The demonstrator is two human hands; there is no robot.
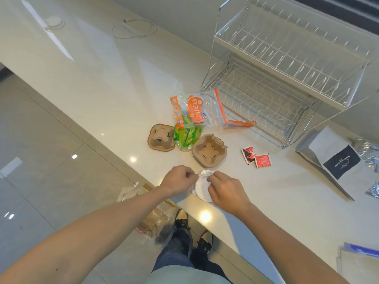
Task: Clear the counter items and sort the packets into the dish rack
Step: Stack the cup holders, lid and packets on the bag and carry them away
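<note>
Both the left hand and the right hand are pinching, fingers curled together, a white crumpled wrapper at the counter's near edge, with two red packets lying at its two o'clock and the wire dish rack standing farther out at one o'clock.

Bare forearms, no sleeves; dark blue jeans, black shoes, pale shirt hem.

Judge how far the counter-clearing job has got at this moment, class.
Early stage. Done: nothing visible; the dish rack holds no packets. In hand: the left hand and right hand both grip a white lid. Left: two red packets, two cardboard cup holders, the green packets and the orange bag.
</note>
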